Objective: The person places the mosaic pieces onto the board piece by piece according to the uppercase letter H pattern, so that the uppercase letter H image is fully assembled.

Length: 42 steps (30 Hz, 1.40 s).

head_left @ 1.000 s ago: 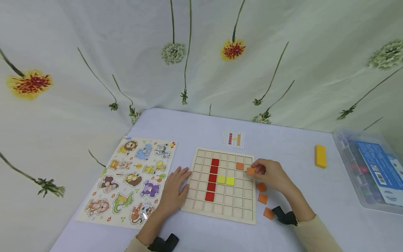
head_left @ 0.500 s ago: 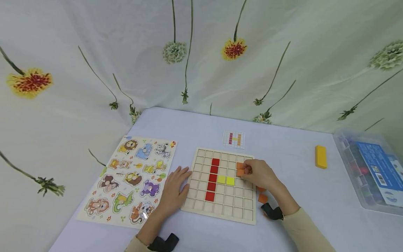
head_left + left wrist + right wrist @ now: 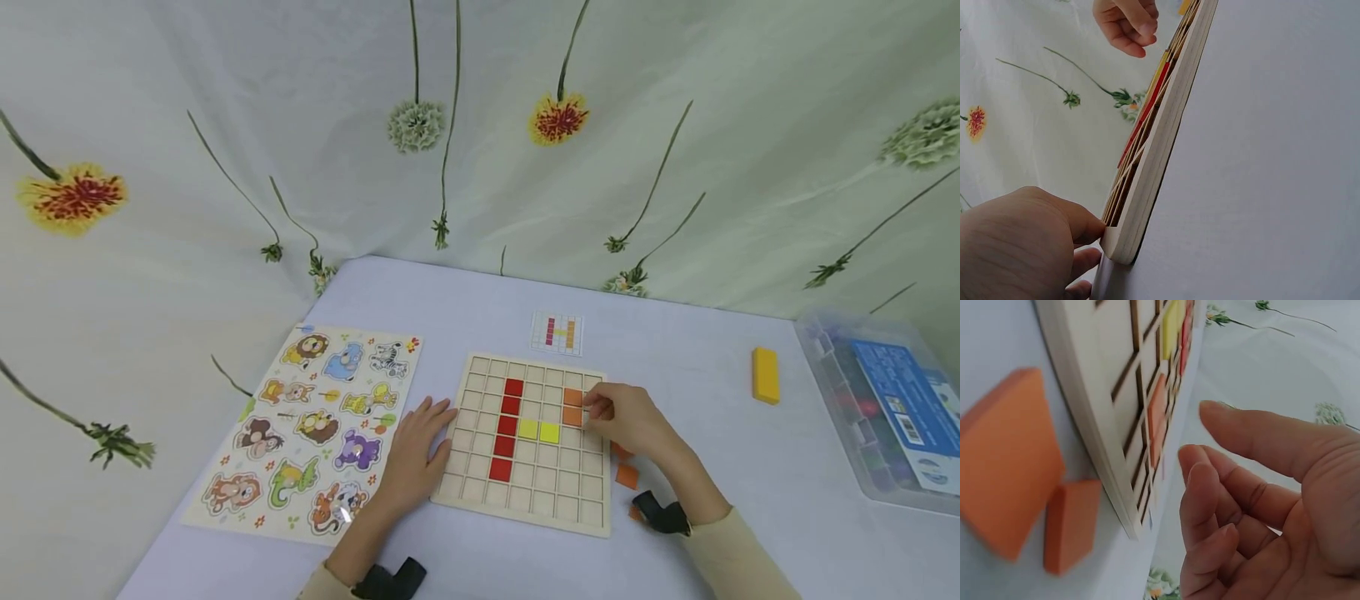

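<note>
A wooden grid board [image 3: 517, 505] lies on the table with a column of red tiles [image 3: 505, 447]. Right of that column sit two yellow tiles [image 3: 550, 432]. Two orange tiles [image 3: 572, 407] fill neighbouring cells, one below the other, near the board's right side. Just right of them hovers my right hand [image 3: 633, 419], holding nothing; in the right wrist view its thumb and fingers are apart. My left hand [image 3: 414, 454] rests at the board's left edge, fingertips touching the rim. Loose orange tiles [image 3: 627, 476] lie beside the board's right edge, partly hidden by the right hand and wrist.
A small pattern card [image 3: 557, 333] lies behind the board. To the left is an animal picture puzzle [image 3: 217, 521]. A yellow block [image 3: 766, 376] and a clear plastic case [image 3: 840, 442] stand on the right. A flowered cloth [image 3: 480, 150] hangs behind the table.
My right hand carried an orange tile leftward into the cell below the first orange tile, let go of it, and drew back slightly right. The left hand stayed still.
</note>
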Each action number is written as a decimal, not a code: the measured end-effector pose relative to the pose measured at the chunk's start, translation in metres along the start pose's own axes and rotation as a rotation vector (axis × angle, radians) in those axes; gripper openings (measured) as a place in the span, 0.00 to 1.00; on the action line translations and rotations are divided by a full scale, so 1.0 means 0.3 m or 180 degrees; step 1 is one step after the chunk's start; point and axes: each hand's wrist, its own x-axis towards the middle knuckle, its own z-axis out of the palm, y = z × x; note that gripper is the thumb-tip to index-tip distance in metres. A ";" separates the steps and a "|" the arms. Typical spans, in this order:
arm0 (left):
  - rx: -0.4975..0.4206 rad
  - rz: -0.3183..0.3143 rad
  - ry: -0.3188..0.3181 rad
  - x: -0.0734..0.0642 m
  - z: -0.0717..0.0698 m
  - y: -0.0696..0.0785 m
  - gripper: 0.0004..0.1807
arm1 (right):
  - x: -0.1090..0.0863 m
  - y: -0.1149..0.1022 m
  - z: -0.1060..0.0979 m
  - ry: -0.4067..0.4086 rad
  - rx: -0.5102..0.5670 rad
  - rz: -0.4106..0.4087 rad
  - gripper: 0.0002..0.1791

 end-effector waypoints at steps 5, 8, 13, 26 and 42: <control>0.0002 0.0008 -0.0018 -0.001 0.002 0.000 0.24 | -0.058 0.029 -0.050 0.0197 0.0172 -0.0089 0.14; 0.0003 0.0003 -0.0024 -0.001 0.003 0.000 0.24 | -0.094 0.062 -0.070 0.0381 0.0221 -0.0141 0.16; -0.0023 -0.0023 -0.0037 0.000 0.000 0.001 0.23 | -0.139 0.135 -0.080 0.0562 0.0345 -0.0150 0.21; -0.0018 0.0015 0.0006 0.001 0.005 0.007 0.24 | -0.157 0.263 -0.051 0.0270 0.0928 -0.0047 0.24; -0.0061 -0.0057 -0.0076 -0.001 0.002 0.001 0.24 | -0.160 0.285 -0.006 0.0297 0.0486 -0.0302 0.23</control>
